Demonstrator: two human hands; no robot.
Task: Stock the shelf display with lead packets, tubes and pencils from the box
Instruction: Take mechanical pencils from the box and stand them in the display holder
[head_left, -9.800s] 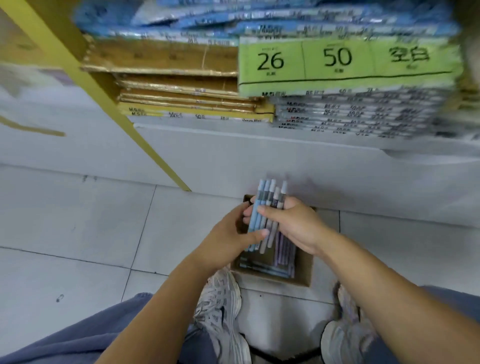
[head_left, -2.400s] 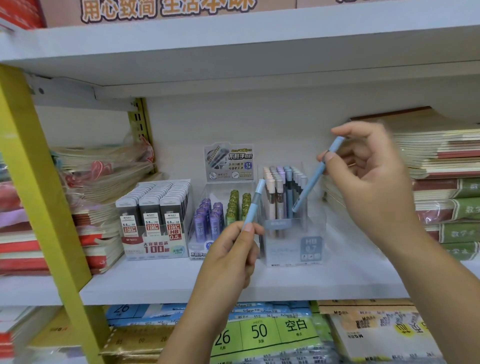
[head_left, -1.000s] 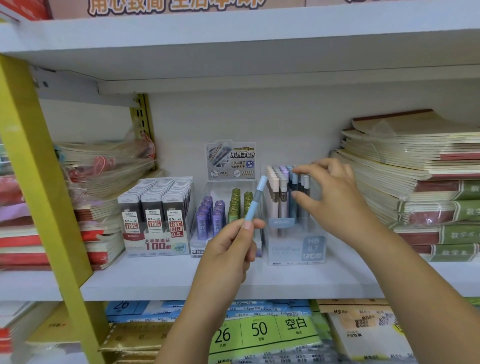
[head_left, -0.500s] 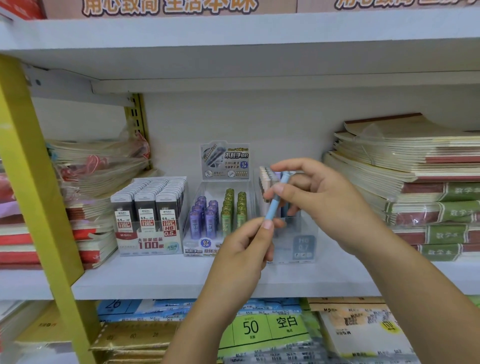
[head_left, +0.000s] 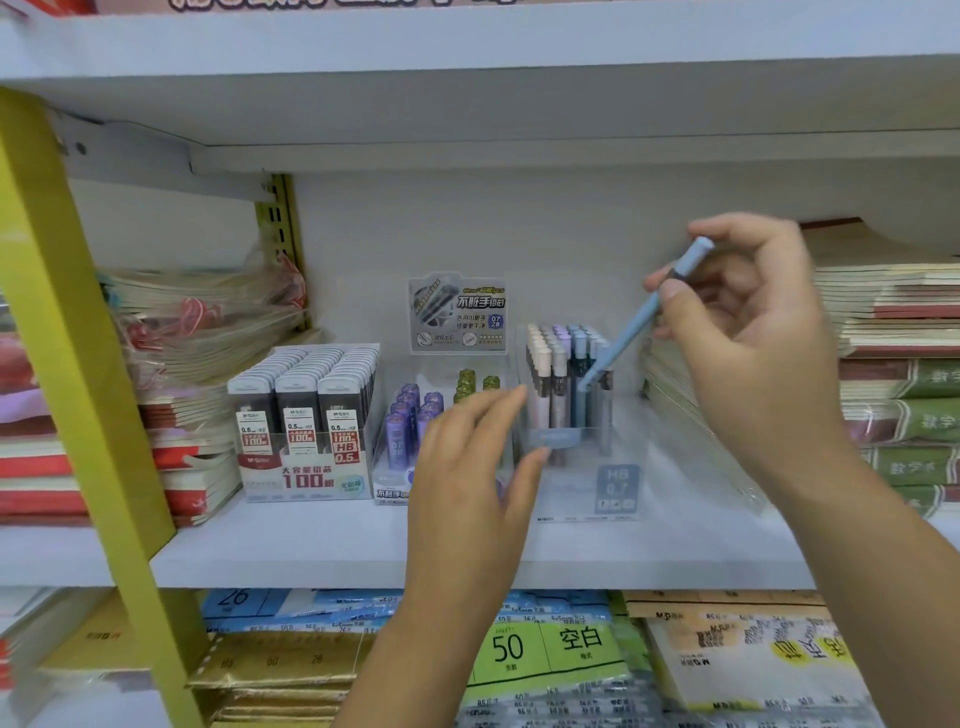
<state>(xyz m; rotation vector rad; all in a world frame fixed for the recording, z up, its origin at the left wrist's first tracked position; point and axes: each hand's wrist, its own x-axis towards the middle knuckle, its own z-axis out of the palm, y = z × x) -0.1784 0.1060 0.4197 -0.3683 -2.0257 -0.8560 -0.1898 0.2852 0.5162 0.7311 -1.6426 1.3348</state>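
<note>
A blue pencil (head_left: 631, 325) slants down from the right hand (head_left: 748, 332), pinched near its top between thumb and fingertips, with its tip dipping among the pencils (head_left: 558, 379) that stand in a clear stand (head_left: 613, 488) just below those fingers. The left hand (head_left: 472, 467) holds nothing. Its fingers are straight and close together, with the tips at the stand's front left corner; whether they touch it cannot be told. Behind the left fingers is a tray of purple and green tubes (head_left: 410, 415), and beyond them to the left stand rows of lead packets (head_left: 306, 405), all on one white shelf (head_left: 311, 551). The packets look fully stocked, the tubes partly, and the stand nearly full, so the job seems well advanced. The box is out of view, so what remains is unknown.
</note>
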